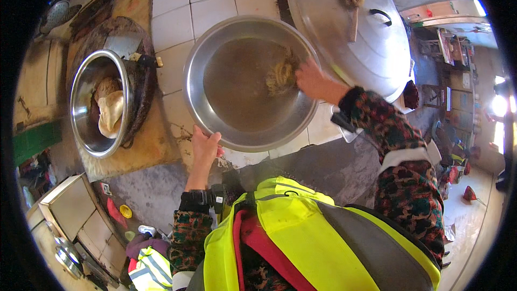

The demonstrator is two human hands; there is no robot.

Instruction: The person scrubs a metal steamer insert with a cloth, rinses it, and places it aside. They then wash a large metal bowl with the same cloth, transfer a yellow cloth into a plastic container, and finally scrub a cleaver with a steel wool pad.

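A wide metal basin (198,101) stands on the tiled counter before me, with murky brown liquid in it. My left hand (205,145) grips the near left rim, thumb on top. My right hand (313,79) is at the basin's right side, its fingers curled at a blurred yellowish-brown brush or scrubber (282,73) in the liquid; the blur hides the exact grip. Left of the basin, a metal bowl (76,109) tilted in this view holds a pale, dough-like lump (111,113) and a brownish piece (107,87).
A large metal lid (323,16) at the upper right bears a wooden-handled brush (353,20). A cleaver (123,44) lies on a round chopping block (141,109) behind the bowl. A person in a reflective vest (150,268) is at the lower left, near cabinets (74,210).
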